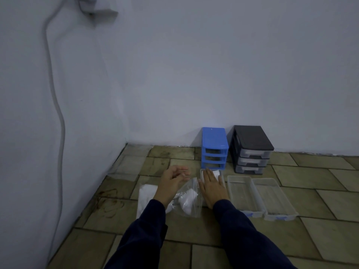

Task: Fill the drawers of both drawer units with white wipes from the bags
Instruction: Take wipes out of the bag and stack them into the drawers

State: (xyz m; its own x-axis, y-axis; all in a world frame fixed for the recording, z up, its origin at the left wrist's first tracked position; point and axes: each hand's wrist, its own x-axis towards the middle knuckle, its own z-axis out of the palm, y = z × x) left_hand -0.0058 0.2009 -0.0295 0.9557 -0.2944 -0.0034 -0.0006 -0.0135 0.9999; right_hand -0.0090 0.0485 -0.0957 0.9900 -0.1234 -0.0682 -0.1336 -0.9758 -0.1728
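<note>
A blue drawer unit (214, 146) with its three slots bare stands against the wall, a black unit (251, 149) with clear drawers beside it. In front of the blue unit lies a clear drawer (223, 178) holding white wipes (216, 173); my right hand (210, 186) presses flat on them with straight fingers. My left hand (172, 179) hovers with curled fingers, pinching the edge of a clear plastic bag (189, 199) that holds white wipes. A second bag of wipes (145, 199) lies under my left forearm.
Two clear drawers (241, 193) (272, 197) with nothing in them lie side by side on the tiled floor to the right. Walls meet in a corner at the left, and a grey cable (58, 113) hangs down the left wall.
</note>
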